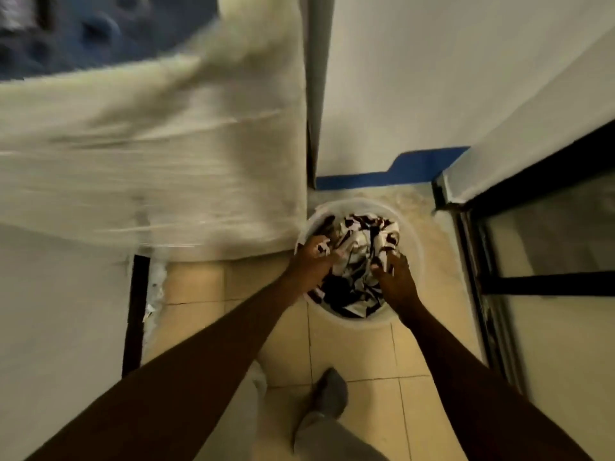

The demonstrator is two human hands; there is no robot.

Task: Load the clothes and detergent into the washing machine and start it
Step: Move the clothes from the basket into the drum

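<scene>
Basket: round, white, standing on the tiled floor just beside the front right corner of the washer.
Clothes: a crumpled black-and-white heap filling the basket, none of it out of the basket yet.
Left hand: reaches down into the left side of the basket, fingers curled into the cloth; the grip is clenched on the clothes.
Right hand: down at the right side of the heap, fingers pressed into the fabric and closing round a fold; this grip too grasps the clothes.
Washer: pale, blurred by camera motion, filling the upper left; its dark blue drum opening shows at the top left corner.
Wall: white, with a blue strip along its foot, behind the basket.
Door frame: black, with glass, to the right of the basket.
Person: grey trouser leg and grey shoe on the floor tiles below the basket, between the two forearms.
</scene>
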